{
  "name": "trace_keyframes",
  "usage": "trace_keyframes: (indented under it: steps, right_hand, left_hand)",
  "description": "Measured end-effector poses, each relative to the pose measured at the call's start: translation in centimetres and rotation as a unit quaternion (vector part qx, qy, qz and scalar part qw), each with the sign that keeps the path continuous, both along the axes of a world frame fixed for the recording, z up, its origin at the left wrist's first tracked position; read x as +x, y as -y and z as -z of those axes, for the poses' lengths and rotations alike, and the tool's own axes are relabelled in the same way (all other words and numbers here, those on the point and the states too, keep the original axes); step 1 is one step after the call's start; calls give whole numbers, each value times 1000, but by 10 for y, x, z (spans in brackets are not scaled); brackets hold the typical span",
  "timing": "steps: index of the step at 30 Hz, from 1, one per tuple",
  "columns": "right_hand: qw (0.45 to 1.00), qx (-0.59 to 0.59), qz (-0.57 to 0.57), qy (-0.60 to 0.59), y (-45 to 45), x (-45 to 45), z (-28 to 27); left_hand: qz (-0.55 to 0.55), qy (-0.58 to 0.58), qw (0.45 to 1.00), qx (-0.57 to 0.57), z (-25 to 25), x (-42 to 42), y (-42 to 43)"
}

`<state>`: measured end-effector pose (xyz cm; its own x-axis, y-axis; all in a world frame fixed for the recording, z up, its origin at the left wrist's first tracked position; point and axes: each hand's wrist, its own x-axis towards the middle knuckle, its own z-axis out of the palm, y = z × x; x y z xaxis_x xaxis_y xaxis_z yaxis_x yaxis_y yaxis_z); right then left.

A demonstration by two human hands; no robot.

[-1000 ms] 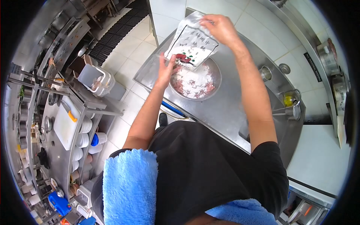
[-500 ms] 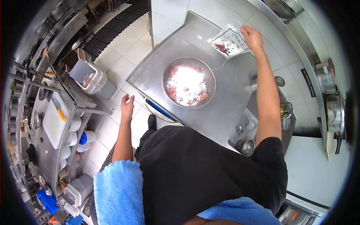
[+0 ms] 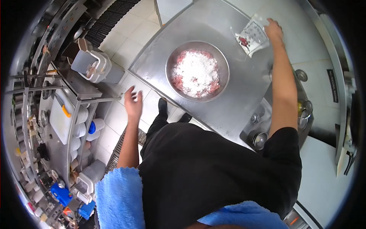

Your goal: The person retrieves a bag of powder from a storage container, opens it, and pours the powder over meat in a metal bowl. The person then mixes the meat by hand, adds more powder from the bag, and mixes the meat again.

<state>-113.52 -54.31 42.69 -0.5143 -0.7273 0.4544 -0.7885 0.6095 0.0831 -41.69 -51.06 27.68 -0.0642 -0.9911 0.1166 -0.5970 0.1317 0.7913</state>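
Note:
A wide steel bowl point(image 3: 225, 82) stands on the steel table, holding pink minced meat point(image 3: 178, 81) with a heap of white powder point(image 3: 196, 68) over its middle. At the table's far right, my right hand point(image 3: 274, 31) has its fingers bent at the edge of a clear printed plastic bag point(image 3: 252, 40) with some white contents. The bag appears pinched at its upper corner, though the fingertips are small in view. My left hand point(image 3: 133, 102) hangs over the floor, left of the table, its fingers loosely curled and apart, holding nothing.
Steel containers point(image 3: 259, 140) sit in a recess at the table's right side. On the left, a shelf unit carries a white cutting board point(image 3: 61, 118) with an orange-handled knife point(image 3: 65, 110) and stacked bowls point(image 3: 79, 129). A bin point(image 3: 101, 70) stands behind it.
The view has shifted, and the bowl appears larger and higher. My right hand and the bag have moved together slightly to the right. My left hand's fingers have spread a little.

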Motion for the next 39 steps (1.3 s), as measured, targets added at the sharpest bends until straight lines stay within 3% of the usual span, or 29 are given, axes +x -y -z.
trace_keyframes:
  steps: [2, 3, 4, 6, 7, 9, 11, 12, 14, 15, 17, 18, 19, 20, 22, 25, 27, 29, 32, 35, 39]
  right_hand:
    - [990, -110, -84, 14, -8, 60, 16]
    - [968, -163, -148, 120, -23, 112, 29]
    - [922, -107, -70, 364, -43, 178, 24]
    - [881, -42, -144, 449, -77, 238, 96]
    - [842, -57, -91, 529, -93, 265, 126]
    - [845, 12, 4, 534, -110, 303, 131]
    - [818, -52, 47, 571, -119, 322, 155]
    - [828, -76, 35, 555, -125, 331, 157]
    - [715, -69, 22, 696, -103, 343, 130]
    - [609, -67, 23, 790, -95, 330, 145]
    - [602, -20, -11, 798, -83, 293, 191]
    - [544, -17, -13, 839, -80, 288, 187]
    - [473, -9, -26, 881, -78, 280, 192]
    - [521, -5, -32, 853, -75, 271, 196]
    - [687, 16, -84, 722, -75, 287, 176]
    - [848, 96, -113, 508, -75, 342, 155]
    - [916, 88, -211, 331, -83, 314, 221]
    - [938, 156, -280, 132, -95, 318, 237]
    - [930, 258, -222, 138, -102, 341, 226]
    - [890, 418, -115, 137, -89, 403, 154]
    - [855, 468, -145, 168, -85, 376, 180]
  left_hand:
    - [110, -47, 991, -57, -32, -52, 7]
    - [179, -53, 980, -67, -48, -82, 8]
    - [249, -53, 967, -32, -63, -109, 10]
    - [359, 16, 933, -13, -63, -157, 18]
    - [386, 113, 915, -10, -68, -178, 20]
    - [431, 271, 858, -65, -49, -207, 30]
    - [429, 341, 836, 11, -35, -220, 31]
    - [427, 335, 831, 121, -22, -225, 28]
    - [402, 263, 873, 83, -14, -216, 19]
    - [427, 264, 861, 76, -4, -221, 21]
    - [423, 205, 883, -4, 13, -220, 23]
    - [429, 149, 891, -22, 28, -221, 28]
    - [430, 183, 884, -5, 17, -221, 33]
    - [433, 178, 884, -1, 11, -220, 39]
    - [428, 161, 889, 3, 6, -209, 49]
    - [417, 143, 897, 4, 4, -194, 53]
    - [407, 139, 903, 8, 5, -190, 56]
    - [403, 140, 904, 7, 4, -186, 62]
    - [405, 142, 903, 15, 5, -185, 65]
    - [408, 144, 901, 17, 4, -186, 70]
    - [410, 146, 900, 31, 7, -185, 75]
